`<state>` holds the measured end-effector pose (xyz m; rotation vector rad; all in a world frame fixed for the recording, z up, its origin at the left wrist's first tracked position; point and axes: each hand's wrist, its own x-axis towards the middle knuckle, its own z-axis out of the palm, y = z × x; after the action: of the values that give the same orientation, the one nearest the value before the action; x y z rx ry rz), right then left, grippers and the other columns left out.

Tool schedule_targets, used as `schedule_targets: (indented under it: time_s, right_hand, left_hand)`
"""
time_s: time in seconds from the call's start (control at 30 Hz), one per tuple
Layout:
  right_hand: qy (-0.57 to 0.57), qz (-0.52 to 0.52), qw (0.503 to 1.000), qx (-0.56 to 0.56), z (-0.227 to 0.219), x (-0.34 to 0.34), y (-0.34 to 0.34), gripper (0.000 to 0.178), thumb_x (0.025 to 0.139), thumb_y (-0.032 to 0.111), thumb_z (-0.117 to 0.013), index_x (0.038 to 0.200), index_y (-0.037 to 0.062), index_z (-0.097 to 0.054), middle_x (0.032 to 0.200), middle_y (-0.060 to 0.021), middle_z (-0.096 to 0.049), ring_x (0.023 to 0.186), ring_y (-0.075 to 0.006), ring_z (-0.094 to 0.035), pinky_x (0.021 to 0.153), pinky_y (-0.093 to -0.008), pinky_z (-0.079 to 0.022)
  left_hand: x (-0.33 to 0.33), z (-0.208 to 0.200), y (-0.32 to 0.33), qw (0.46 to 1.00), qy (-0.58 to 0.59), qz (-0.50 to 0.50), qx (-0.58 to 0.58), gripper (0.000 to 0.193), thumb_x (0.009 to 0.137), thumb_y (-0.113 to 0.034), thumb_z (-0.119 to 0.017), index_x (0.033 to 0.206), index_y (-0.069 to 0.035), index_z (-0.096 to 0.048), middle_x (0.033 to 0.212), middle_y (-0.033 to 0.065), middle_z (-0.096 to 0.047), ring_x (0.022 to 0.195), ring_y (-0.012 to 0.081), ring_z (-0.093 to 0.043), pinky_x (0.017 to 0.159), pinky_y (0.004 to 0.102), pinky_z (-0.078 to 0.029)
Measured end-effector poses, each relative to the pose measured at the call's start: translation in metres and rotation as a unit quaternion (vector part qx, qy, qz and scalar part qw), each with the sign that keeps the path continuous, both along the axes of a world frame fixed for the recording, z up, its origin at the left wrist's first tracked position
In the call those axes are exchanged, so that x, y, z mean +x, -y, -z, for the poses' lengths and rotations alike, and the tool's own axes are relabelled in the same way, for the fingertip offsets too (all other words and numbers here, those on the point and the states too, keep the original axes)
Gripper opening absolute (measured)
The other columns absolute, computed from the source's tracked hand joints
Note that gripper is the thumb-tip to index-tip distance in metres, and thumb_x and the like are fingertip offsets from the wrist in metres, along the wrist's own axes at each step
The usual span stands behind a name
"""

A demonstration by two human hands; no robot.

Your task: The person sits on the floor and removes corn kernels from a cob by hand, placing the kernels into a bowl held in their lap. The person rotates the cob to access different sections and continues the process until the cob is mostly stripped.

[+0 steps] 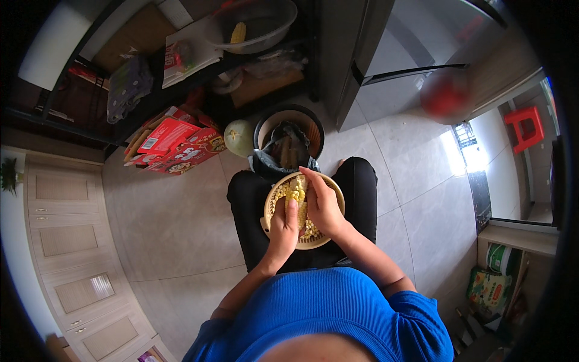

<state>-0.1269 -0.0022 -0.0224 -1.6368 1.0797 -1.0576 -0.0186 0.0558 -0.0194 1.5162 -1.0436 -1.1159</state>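
Note:
A partly stripped corn cob (pixel 296 192) is held upright over a round beige basket (pixel 336 183) resting on my lap. Around its lower part wrap the fingers of my left hand (pixel 284 226), the thumb lying along the kernels. My right hand (pixel 323 206) presses against the cob's right side, its fingers reaching up to the top; part of the cob is hidden behind it. Loose yellow kernels (pixel 311 230) lie in the basket below both hands.
Just beyond my knees stands a bin (pixel 316 123) with a dark bag. Beside it are a pale green round melon (pixel 239 136) and red cartons (pixel 175 142). On the shelf, a clear bowl (pixel 274 30) holds another corn cob (pixel 239 32). A grey fridge (pixel 416 42) stands at the right.

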Motion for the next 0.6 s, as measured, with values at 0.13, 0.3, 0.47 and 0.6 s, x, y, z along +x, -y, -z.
schedule_targets:
  time_s: [0.13,0.3,0.47,0.6]
  right_hand:
    - [0.055,0.004,0.989,0.135,-0.001,0.000,0.000,0.032,0.096,0.020,-0.045,0.118,-0.0026,-0.047,0.100,-0.0132,-0.060,0.090,-0.0158,-0.056,0.079,-0.0281,-0.045]
    - [0.025,0.004,0.991,0.129,-0.010,0.006,-0.004,0.029,0.095,0.021,-0.046,0.108,-0.0039,-0.050,0.092,-0.0202,-0.061,0.085,-0.0287,-0.061,0.075,-0.0335,-0.047]
    - [-0.039,0.011,0.994,0.104,-0.010,0.005,-0.001,0.025,0.094,0.017,-0.045,0.107,-0.0034,-0.051,0.092,-0.0223,-0.060,0.084,-0.0344,-0.061,0.075,-0.0346,-0.047]
    - [-0.024,0.041,0.999,0.023,0.004,0.006,-0.004,0.021,0.093,0.010,-0.045,0.108,-0.0030,-0.052,0.092,-0.0241,-0.060,0.085,-0.0387,-0.059,0.075,-0.0371,-0.047]
  left_hand:
    - [0.002,0.007,0.000,0.997,0.070,-0.013,-0.039,0.036,0.097,-0.027,-0.040,0.119,0.002,-0.046,0.104,0.0126,-0.059,0.093,0.0178,-0.058,0.080,0.0285,-0.046]
    - [0.000,0.002,0.000,0.989,0.140,-0.013,-0.037,0.031,0.096,-0.026,-0.043,0.112,0.001,-0.047,0.097,0.0185,-0.060,0.088,0.0238,-0.061,0.074,0.0322,-0.048]
    - [-0.001,0.002,0.000,0.987,0.156,-0.012,-0.025,0.031,0.096,-0.025,-0.043,0.110,0.002,-0.047,0.097,0.0185,-0.061,0.087,0.0253,-0.061,0.073,0.0327,-0.048]
    - [-0.006,0.001,0.000,0.993,0.106,-0.040,-0.030,0.035,0.097,-0.028,-0.041,0.112,0.003,-0.047,0.103,0.0168,-0.060,0.093,0.0222,-0.059,0.078,0.0323,-0.047]
